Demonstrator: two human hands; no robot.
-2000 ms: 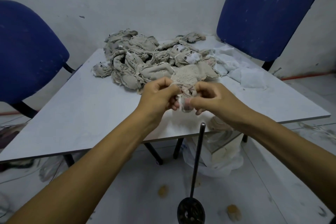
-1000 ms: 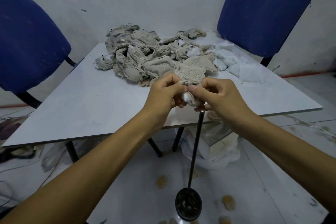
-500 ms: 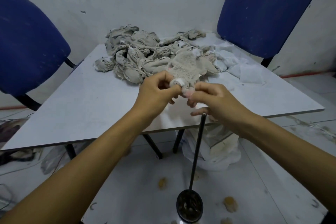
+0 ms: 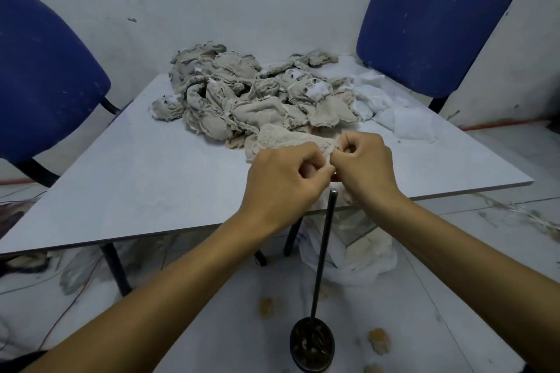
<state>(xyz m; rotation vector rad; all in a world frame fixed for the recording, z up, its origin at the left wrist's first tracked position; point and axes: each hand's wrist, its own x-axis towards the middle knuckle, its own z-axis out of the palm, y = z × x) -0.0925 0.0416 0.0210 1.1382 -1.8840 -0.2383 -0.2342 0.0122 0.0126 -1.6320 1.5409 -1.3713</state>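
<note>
A beige fuzzy fabric toy skin (image 4: 281, 141) lies at the near side of the grey table (image 4: 136, 179), its near end held between both hands. My left hand (image 4: 281, 182) pinches that end with curled fingers. Right beside it, my right hand (image 4: 363, 166) grips the same piece, fingers curled, knuckles touching the left hand. The part between the fingers is hidden. An upright dark metal rod (image 4: 325, 251) rises from a round base (image 4: 312, 345) on the floor, its tip just below my hands.
A heap of several unstuffed beige toy skins (image 4: 242, 94) fills the table's far middle, with white stuffing (image 4: 394, 112) to its right. Blue chairs stand at the left (image 4: 45, 76) and right (image 4: 439, 15). A white bag (image 4: 357, 254) sits under the table.
Both hands have drawn the fabric piece flatter onto the table and moved slightly right; the white inner end seen earlier is hidden between the fingers now.
</note>
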